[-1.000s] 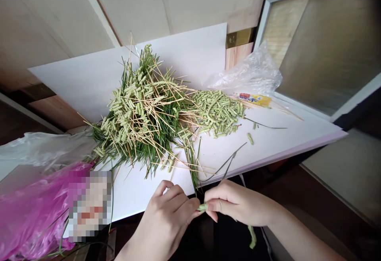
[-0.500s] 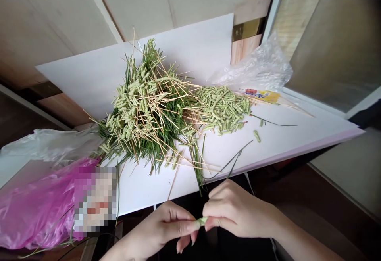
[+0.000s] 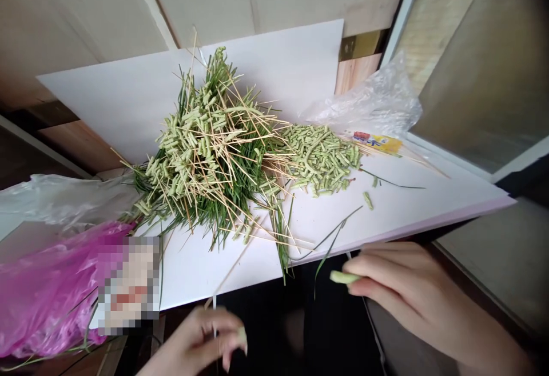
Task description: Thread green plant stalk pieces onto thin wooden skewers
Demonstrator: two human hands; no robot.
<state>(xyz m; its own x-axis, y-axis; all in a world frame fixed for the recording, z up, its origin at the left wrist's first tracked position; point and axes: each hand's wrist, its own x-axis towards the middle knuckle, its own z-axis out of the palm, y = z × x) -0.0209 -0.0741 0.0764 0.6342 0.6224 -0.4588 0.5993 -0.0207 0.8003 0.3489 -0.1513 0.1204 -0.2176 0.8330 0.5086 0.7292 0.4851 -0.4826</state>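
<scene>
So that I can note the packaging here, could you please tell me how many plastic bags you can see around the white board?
3: a crinkled clear bag at the board's far right corner, a clear bag at its left end, and a magenta bag just below that. Others may be hidden.

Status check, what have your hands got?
Right hand pinching pale green piece; left hand holding small green bit. Green pile with wooden sticks on white board.
</scene>
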